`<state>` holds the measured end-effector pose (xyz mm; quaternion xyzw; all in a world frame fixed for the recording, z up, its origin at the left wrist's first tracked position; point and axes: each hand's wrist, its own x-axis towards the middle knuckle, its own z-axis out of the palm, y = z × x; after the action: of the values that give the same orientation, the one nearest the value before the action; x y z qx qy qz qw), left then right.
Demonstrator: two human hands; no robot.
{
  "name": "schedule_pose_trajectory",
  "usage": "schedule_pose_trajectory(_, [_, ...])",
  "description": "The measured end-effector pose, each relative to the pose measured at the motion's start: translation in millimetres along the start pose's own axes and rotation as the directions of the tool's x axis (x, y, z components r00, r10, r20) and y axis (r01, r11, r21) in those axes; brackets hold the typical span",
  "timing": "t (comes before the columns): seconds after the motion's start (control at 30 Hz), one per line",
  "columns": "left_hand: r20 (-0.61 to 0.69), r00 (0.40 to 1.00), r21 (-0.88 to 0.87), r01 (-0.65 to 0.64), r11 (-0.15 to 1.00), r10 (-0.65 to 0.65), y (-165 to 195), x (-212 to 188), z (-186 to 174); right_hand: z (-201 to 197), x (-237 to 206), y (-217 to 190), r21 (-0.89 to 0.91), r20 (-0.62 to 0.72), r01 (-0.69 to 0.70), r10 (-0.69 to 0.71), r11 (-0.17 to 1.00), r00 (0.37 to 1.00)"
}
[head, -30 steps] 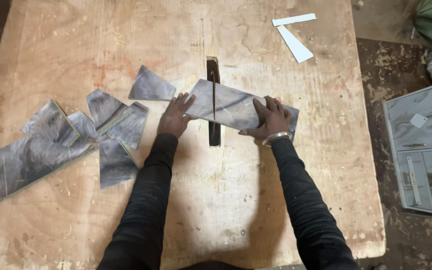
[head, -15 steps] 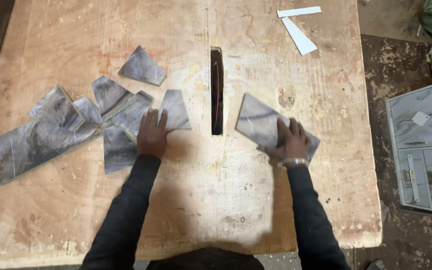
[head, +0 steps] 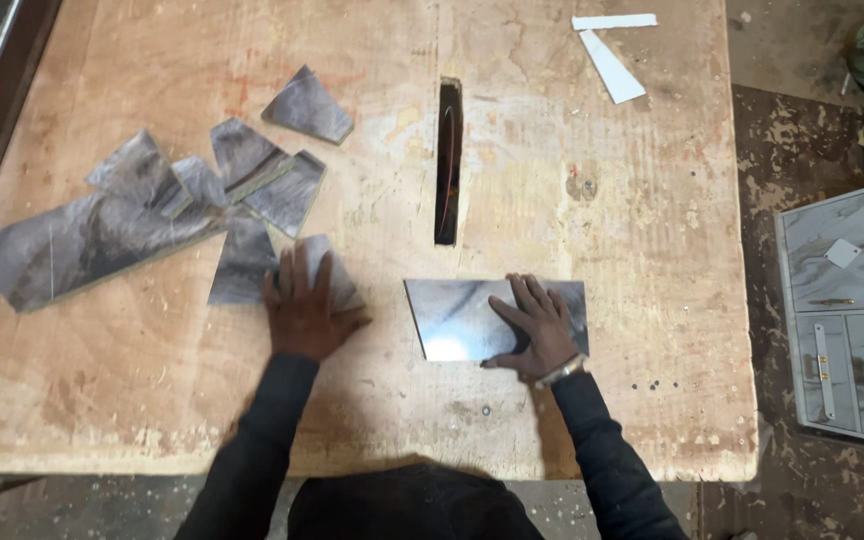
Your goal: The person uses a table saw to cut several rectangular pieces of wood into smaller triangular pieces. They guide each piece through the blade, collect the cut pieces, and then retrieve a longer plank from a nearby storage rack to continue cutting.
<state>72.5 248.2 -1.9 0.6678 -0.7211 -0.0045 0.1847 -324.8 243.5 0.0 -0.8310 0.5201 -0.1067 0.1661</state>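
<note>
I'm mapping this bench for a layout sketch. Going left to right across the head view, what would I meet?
Long grey offcut → pile of small grey pieces → left hand → saw slot → right hand on grey panel → white strips → grey cabinet on floor.

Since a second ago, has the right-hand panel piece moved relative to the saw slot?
Yes. The panel piece under the right hand has come back toward the person: it lay across the saw slot, and now sits clear of its near end.

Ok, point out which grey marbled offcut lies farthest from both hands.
The four-sided offcut lying alone at the far end of the table, left of the saw slot; the other pieces cluster nearer the left hand.
</note>
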Motion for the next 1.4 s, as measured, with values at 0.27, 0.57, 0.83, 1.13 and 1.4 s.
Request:
schedule_pose_trajectory(0.27, [0.198,0.973,0.018,-0.124,0.992,0.118,-36.6,15.2,-19.1,-2.7,11.0,3.8,0.027,0.007,0.226,-0.226,0.974,0.974])
schedule_pose_trajectory(0.57, [0.196,0.959,-0.010,-0.209,0.978,0.207,18.0,19.5,-29.9,4.7,37.8,15.0,0.161,0.045,0.373,-0.385,0.914,0.922])
schedule_pose_trajectory(0.83, [0.079,0.949,-0.325,-0.264,0.908,0.305,68.6,33.1,48.6,-0.3,56.5,18.7,-0.262,-0.107,-0.160,0.136,0.952,0.985])
schedule_pose_trajectory(1.13, [0.130,0.962,-0.371,-0.176,0.912,0.239,43.4,67.9,53.7,-9.3,97.4,32.9,-0.183,-0.159,-0.187,0.158,0.965,0.975])
schedule_pose_trajectory(1.4, [0.090,0.966,-0.413,-0.185,0.892,0.242,40.0,80.8,60.6,-1.1,101.1,32.7,-0.189,-0.194,-0.214,0.177,0.958,0.965])
